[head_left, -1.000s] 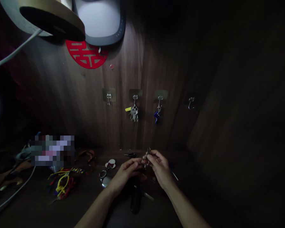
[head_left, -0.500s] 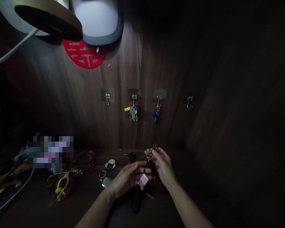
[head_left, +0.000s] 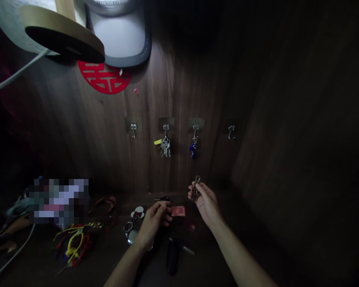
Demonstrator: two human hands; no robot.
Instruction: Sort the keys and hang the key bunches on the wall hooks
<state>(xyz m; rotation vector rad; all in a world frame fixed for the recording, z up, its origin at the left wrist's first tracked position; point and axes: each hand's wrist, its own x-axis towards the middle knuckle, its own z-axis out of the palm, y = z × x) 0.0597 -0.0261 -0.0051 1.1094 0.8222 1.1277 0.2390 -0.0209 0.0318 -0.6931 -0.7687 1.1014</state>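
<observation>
My right hand [head_left: 208, 203] is closed on a metal snap-hook clip [head_left: 197, 180]. The clip's loop points up above the thumb, and part of it is hidden by the fingers. To the left, my left hand [head_left: 155, 223] has its fingers curled together, with a flat red tag [head_left: 178, 211] at the fingertips. Whether a cord links tag and clip is too dark to tell. Below the hands a black key fob [head_left: 172, 257] lies on the dark shelf, beside a key blade [head_left: 188, 250]. A small red piece [head_left: 192, 227] shows between the hands.
Wall hooks hold a key bunch [head_left: 165, 147] and blue keys [head_left: 193, 148]; the left hook [head_left: 133, 130] and right hook [head_left: 231, 132] are bare. A white charm [head_left: 137, 212], metal ring [head_left: 128, 227] and coloured cords [head_left: 74, 243] lie left. A lamp [head_left: 64, 36] and cap [head_left: 119, 44] hang overhead.
My hands have moved apart: the left back to the left, the right slightly up with the clip. The red tag has turned from hanging to lying sideways. The view has tilted slightly.
</observation>
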